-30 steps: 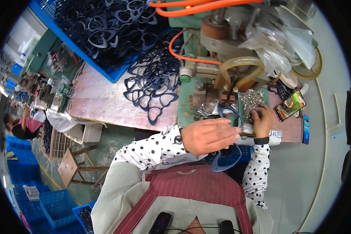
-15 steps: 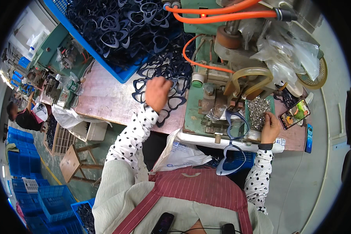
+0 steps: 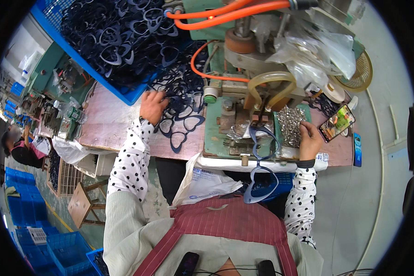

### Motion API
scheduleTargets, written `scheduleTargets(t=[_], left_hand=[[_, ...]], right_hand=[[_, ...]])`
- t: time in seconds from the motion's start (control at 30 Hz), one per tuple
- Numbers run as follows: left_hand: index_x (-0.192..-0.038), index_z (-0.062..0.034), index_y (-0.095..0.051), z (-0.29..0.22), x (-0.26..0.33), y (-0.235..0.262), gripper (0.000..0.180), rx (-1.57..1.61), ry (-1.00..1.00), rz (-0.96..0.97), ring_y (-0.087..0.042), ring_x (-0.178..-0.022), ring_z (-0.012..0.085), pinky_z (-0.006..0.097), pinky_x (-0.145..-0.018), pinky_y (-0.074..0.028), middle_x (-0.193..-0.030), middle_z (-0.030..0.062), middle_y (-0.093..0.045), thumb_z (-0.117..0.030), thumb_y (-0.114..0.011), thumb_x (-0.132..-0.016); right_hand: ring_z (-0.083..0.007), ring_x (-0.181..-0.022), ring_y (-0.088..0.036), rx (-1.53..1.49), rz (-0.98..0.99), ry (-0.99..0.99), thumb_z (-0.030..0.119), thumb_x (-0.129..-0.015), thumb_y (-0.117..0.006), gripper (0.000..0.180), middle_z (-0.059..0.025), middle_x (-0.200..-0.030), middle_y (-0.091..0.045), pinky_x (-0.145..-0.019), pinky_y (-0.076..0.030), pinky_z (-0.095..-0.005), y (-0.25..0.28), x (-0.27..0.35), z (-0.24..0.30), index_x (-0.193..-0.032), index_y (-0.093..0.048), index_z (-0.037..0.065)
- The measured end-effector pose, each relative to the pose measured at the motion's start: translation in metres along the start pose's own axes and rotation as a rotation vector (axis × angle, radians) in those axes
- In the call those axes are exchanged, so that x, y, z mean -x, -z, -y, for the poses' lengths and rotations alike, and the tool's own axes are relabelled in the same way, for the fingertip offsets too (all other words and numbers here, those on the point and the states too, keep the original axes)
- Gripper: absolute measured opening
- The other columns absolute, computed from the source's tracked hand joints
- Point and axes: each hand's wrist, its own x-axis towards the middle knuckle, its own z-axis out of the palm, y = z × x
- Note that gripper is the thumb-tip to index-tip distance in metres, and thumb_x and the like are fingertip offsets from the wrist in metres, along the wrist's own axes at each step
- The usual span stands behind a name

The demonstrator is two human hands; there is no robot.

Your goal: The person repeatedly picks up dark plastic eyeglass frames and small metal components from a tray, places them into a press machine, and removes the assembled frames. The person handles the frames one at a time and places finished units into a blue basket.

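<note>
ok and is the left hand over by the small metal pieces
No, the left hand is at the dark blue frames, while the right hand is by the small metal pieces.

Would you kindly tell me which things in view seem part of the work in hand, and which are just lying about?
Seemingly in use: dark frames by the left hand; metal parts by the right hand; blue frame at the green machine.

Apparently lying about: lit phone; slim blue item; clear bottle.
</note>
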Motion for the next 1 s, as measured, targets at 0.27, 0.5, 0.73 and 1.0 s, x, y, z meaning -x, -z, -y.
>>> scheduleTargets(t=[0.27,0.5,0.73,1.0], left_hand=[[-0.096,-0.0075,-0.063,-0.046,-0.048,0.058,0.021,0.296,0.154,-0.378,-0.060,-0.092,0.0281,0.040,-0.083,-0.043,-0.097,0.0082,-0.064,-0.003,-0.066,-0.076],[-0.093,-0.0042,-0.056,-0.119,-0.061,0.090,0.019,0.655,0.142,-0.582,-0.057,-0.078,0.0315,0.042,-0.076,-0.043,-0.091,0.0112,-0.065,0.003,-0.063,-0.077],[-0.111,-0.0086,-0.062,-0.165,-0.067,0.125,0.046,0.706,-0.072,-0.578,-0.063,-0.087,0.0224,0.044,-0.087,-0.046,-0.099,0.0047,-0.067,0.002,-0.068,-0.066],[-0.106,-0.0005,-0.065,-0.205,-0.077,0.140,0.030,0.819,-0.365,-0.608,-0.067,-0.096,0.0277,0.043,-0.090,-0.052,-0.107,0.0143,-0.068,-0.006,-0.068,-0.077]], right_hand=[[-0.0093,-0.076,-0.060,-0.422,0.294,-0.186,-0.001,-0.080,-0.068,0.014,-0.0056,-0.085,-0.070,-0.068,-0.047,-0.0215,0.000,0.005,0.127,-0.094,-0.072,-0.003],[-0.0036,-0.063,-0.047,-0.348,0.470,-0.119,0.005,-0.075,-0.073,0.023,-0.0023,-0.083,-0.066,-0.055,-0.037,-0.0203,-0.006,0.017,0.157,-0.098,-0.069,0.002],[-0.0031,-0.062,-0.049,-0.383,0.477,-0.251,0.001,-0.073,-0.073,0.039,-0.0069,-0.083,-0.069,-0.054,-0.037,-0.0201,-0.014,0.013,0.179,-0.107,-0.053,0.000],[-0.0082,-0.067,-0.055,-0.523,0.370,-0.219,0.002,-0.071,-0.075,0.051,-0.0076,-0.085,-0.068,-0.064,-0.046,-0.0222,-0.030,0.019,0.169,-0.112,-0.046,-0.001]])
